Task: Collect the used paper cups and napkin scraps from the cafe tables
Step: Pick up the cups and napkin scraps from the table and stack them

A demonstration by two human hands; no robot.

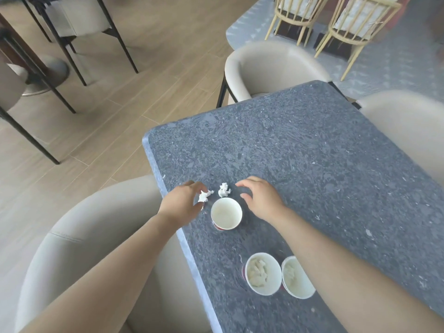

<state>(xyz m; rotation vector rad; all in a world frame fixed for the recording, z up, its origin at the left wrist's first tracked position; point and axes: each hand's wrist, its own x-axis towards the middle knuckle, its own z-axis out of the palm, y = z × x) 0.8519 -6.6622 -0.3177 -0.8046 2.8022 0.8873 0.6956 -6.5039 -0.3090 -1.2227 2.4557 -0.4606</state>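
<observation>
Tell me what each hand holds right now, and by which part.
The left hand pinches a small crumpled white napkin scrap by its lower left end. The right hand holds nothing; it hovers open beside a second white scrap.

Both bare forearms reach in from the near edge and angle toward each other. The left hand (183,200) is palm down with bent fingers, its fingertips pinching a white napkin scrap (205,195). The right hand (262,200) is level with it, to its right, palm down over the surface, with fingers spread and loosely curved, holding nothing. The hands do not touch.
</observation>
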